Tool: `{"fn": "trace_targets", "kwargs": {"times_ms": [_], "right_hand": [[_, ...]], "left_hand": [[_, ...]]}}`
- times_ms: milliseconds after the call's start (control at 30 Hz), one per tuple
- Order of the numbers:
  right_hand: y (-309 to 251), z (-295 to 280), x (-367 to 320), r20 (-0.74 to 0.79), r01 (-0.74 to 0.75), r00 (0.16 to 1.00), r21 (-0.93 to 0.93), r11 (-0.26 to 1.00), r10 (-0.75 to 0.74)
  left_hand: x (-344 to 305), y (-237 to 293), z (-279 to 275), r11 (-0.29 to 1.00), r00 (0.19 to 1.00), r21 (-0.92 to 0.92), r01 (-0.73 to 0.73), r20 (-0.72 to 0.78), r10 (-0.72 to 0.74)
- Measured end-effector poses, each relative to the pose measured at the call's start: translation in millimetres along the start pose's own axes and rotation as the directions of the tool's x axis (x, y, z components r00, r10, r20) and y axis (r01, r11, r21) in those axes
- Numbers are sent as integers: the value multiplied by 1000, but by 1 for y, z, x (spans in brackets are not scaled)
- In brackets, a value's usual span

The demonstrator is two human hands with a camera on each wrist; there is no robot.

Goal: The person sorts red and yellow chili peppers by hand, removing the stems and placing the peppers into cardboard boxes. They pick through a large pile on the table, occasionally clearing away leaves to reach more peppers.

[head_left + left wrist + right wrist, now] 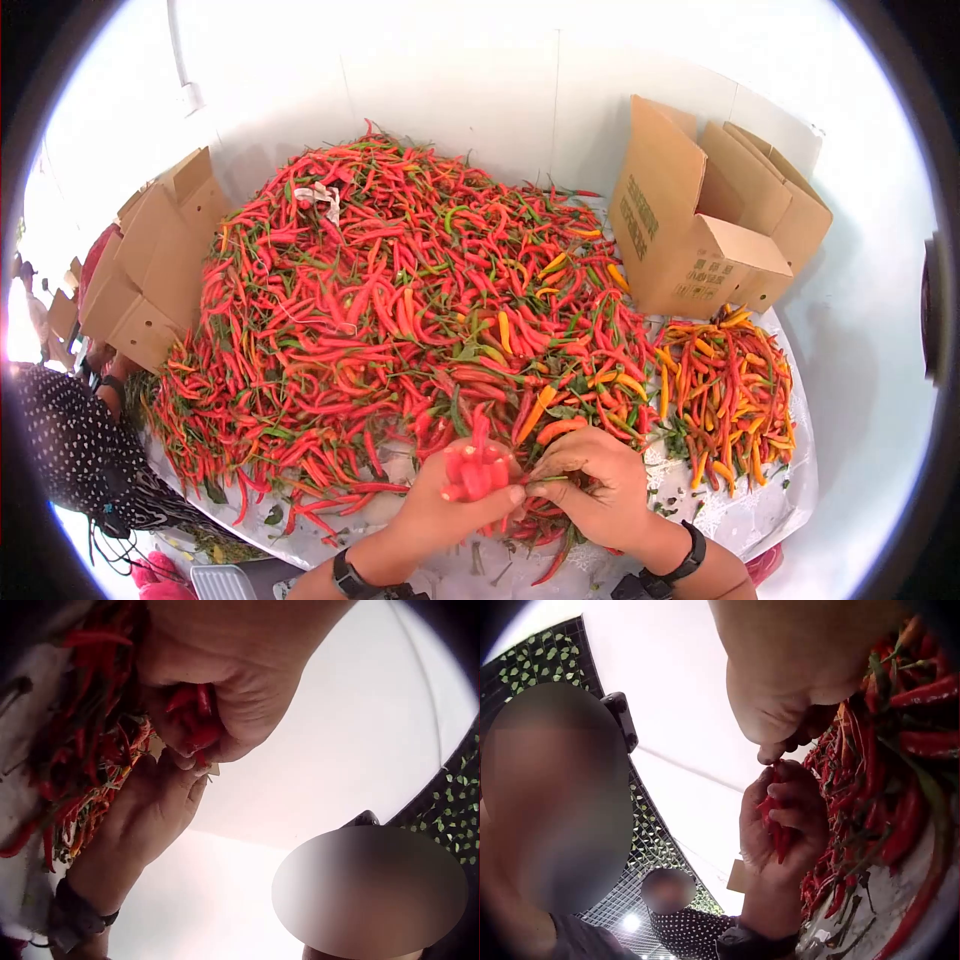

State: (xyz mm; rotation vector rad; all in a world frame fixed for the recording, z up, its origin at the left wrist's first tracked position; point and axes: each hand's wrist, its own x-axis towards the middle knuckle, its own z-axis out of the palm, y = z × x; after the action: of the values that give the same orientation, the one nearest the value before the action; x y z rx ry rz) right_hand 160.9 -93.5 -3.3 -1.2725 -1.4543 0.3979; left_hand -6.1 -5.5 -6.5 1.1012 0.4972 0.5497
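A bunch of red chillies [478,470] is gripped in my left hand [445,500], their cut-looking ends facing up. My right hand [600,490] touches the left fingertips and pinches a small green stem [548,479] between thumb and finger. In the left wrist view, red chillies [196,720] show inside the curled left hand [232,690], with the right hand [154,802] just below. From the right wrist view, the left hand [787,825] holds the chillies [778,832] under the right fingertips [772,754].
A large heap of red chillies [330,270] covers the table [790,510]. At the right lies a smaller orange-red pile [730,390] below an open cardboard box [660,240]. Another box [160,260] stands left, near a person in dotted clothing [70,440].
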Motion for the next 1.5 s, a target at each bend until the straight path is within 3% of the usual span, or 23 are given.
{"fn": "trace_targets", "kwargs": {"times_ms": [100,267,433,567,667,767,833,867,900,933,967,1000,1033,1133,1267,1367,1500], "right_hand": [[1,-1,2,24,23,999,-14,1000,-23],[-5,-2,3,99,26,995,-16,1000,-24],[1,-1,-5,253,-256,950,290,922,184],[0,2,-7,358,-468,878,504,726,318],[15,3,-13,559,-650,756,703,290,340],[-3,-7,-3,448,-662,670,721,204,592],[-5,-10,4,98,-483,865,428,764,492],[-6,-11,7,-36,-334,938,176,926,345],[-2,-11,9,-192,-273,945,-10,962,266],[-2,-11,15,-190,-164,974,-208,964,124],[-3,-13,23,-160,-48,987,-397,917,-17],[-4,-14,28,-104,66,983,-566,822,-150],[-5,-11,27,-141,13,985,-528,849,-103],[3,13,51,159,254,967,-554,793,-199],[8,33,66,312,311,942,-675,669,-124],[3,30,68,337,321,936,-710,627,-97],[13,18,60,259,324,943,-573,753,-209]], "left_hand": [[0,5,-4,997,996,6,71,45,-71],[-1,8,-1,998,997,21,52,57,-53],[-1,15,-3,995,981,42,91,167,-96],[-1,9,-9,998,974,50,41,222,-51],[-2,9,-9,998,966,55,40,252,-53],[-4,15,-6,999,983,-29,46,176,-41],[-4,18,-5,995,999,-101,2,54,3],[-2,20,-5,988,998,-149,-50,-31,46],[-1,21,-5,976,989,-193,-106,-118,84],[0,22,-6,959,972,-231,-163,-205,116],[1,22,-18,952,984,-268,-146,-142,111],[2,23,-20,945,977,-294,-144,-194,89],[3,24,-20,936,967,-320,-144,-245,65],[8,17,-28,924,950,-344,-168,-305,59],[12,11,-28,931,933,-302,-205,-347,93],[12,12,-29,933,929,-290,-215,-356,103],[11,13,-26,950,928,-228,-212,-351,123]]}}
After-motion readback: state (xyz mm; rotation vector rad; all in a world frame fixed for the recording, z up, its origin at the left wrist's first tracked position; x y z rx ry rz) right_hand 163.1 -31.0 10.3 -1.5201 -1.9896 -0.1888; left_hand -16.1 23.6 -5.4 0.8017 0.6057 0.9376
